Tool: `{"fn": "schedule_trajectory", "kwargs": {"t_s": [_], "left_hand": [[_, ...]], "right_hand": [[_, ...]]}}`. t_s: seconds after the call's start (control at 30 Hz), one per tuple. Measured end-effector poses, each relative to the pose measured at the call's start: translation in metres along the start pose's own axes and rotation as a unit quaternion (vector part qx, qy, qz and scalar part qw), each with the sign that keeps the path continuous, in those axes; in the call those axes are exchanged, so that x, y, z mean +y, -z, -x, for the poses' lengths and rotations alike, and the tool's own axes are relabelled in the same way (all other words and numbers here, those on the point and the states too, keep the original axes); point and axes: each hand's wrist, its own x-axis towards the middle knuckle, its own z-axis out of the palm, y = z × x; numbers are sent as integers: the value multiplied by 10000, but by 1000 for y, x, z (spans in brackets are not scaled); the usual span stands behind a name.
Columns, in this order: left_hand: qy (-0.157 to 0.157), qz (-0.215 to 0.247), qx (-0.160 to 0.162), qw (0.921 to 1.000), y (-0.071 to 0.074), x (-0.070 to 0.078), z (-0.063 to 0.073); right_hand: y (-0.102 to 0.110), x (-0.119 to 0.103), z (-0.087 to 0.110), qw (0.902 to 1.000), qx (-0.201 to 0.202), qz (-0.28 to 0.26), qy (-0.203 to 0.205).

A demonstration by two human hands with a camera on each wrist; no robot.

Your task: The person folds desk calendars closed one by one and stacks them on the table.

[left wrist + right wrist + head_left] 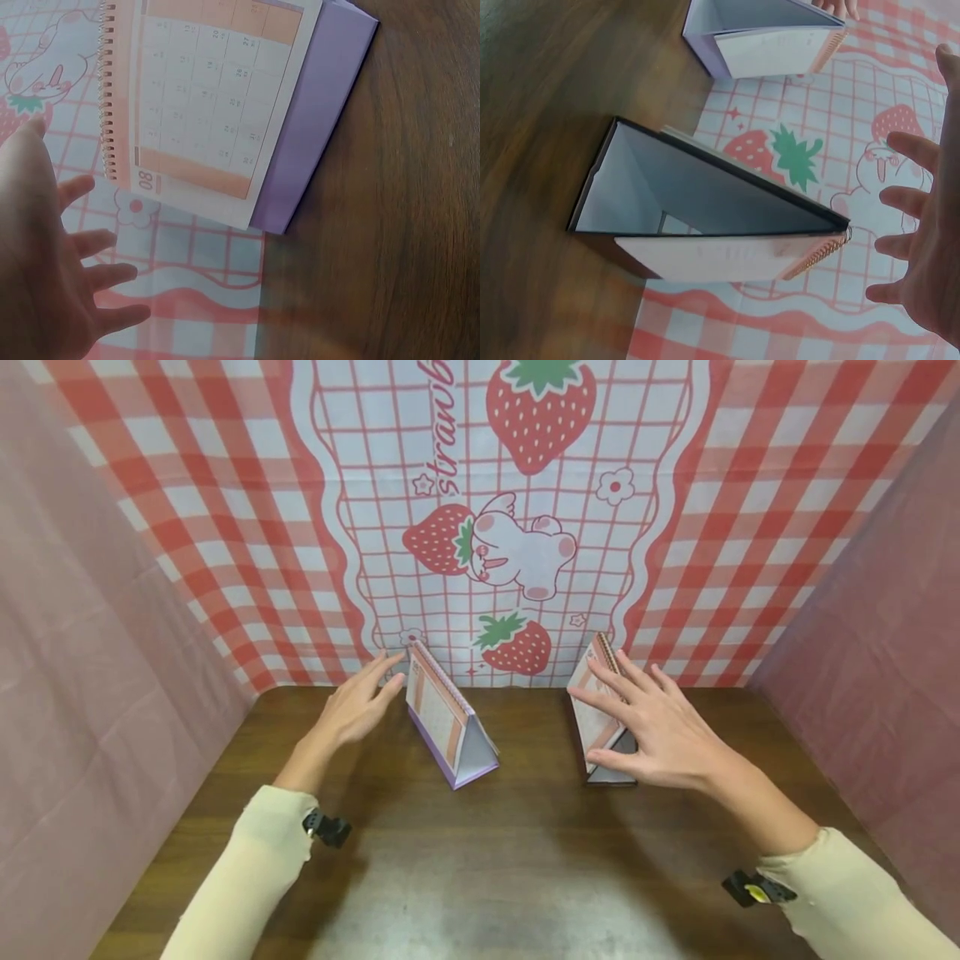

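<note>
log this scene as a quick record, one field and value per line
object 1: purple-based spiral-bound paper desk calendar, standing tent-shaped
object 2: black-edged spiral-bound paper desk calendar, standing tent-shaped
left hand: bare, holds nothing, near object 1
right hand: bare, holds nothing, near object 2
surface: brown wooden table
backdrop: red-and-white strawberry-print cloth

Surface [450, 877]: wood-grain, smooth, glossy sheen. Both calendars [437, 714] [592, 731]: matt paper pages [199, 97], smooth card-like stands [311, 124], metallic-looking coils [109, 97]. Backdrop [525, 552]: printed cloth, smooth. Side drapes [112, 610] [862, 627]: matt, creased cloth.
</note>
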Motion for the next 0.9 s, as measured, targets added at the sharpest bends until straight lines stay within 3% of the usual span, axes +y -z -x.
{"fn": "schedule_trajectory", "kwargs": {"t_s": [0.6, 0.9], "left_hand": [[22, 428, 263, 9987, -1, 0, -6], [7, 719, 421, 9965, -11, 3, -10]], "right_hand": [[-8, -15, -8, 9995, 32, -237, 185], [-23, -30, -7, 9978, 216, -388, 499]]}}
